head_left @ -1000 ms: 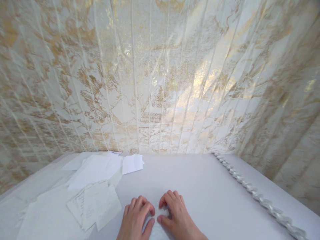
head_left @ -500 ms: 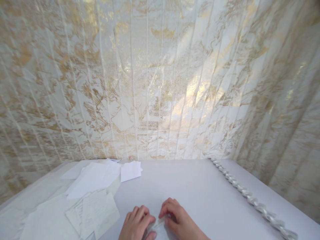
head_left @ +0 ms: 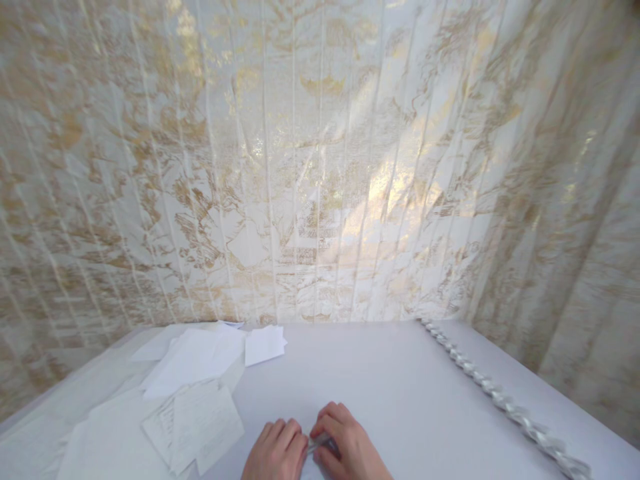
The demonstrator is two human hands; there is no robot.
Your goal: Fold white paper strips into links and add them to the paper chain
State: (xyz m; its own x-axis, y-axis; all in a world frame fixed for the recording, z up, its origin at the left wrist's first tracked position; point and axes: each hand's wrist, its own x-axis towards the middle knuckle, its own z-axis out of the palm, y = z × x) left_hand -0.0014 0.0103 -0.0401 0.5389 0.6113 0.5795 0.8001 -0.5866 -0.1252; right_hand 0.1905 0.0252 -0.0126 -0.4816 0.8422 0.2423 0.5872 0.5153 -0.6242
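Note:
At the near edge of the view, my left hand [head_left: 277,452] and my right hand [head_left: 349,443] work close together over the table. Between them shows a small piece of folded paper [head_left: 319,441], pale grey-white and mostly covered by my fingers. My right thumb and fingers pinch it from the right. The fingers of my left hand are curled down over its left end, with the thumb hidden. How the paper is folded underneath cannot be made out.
Loose white sheets [head_left: 193,360] and cut paper pieces with faint writing [head_left: 205,427] lie at the left. A small stack of white paper [head_left: 264,345] sits near the back. Along the right runs a zigzag grey-white chain [head_left: 493,390]. A patterned curtain [head_left: 310,167] hangs behind the table [head_left: 380,373].
My hands have come closer together. My left fingers have closed down over the paper, its thumb now out of sight, and less of the paper shows. The view has shifted slightly.

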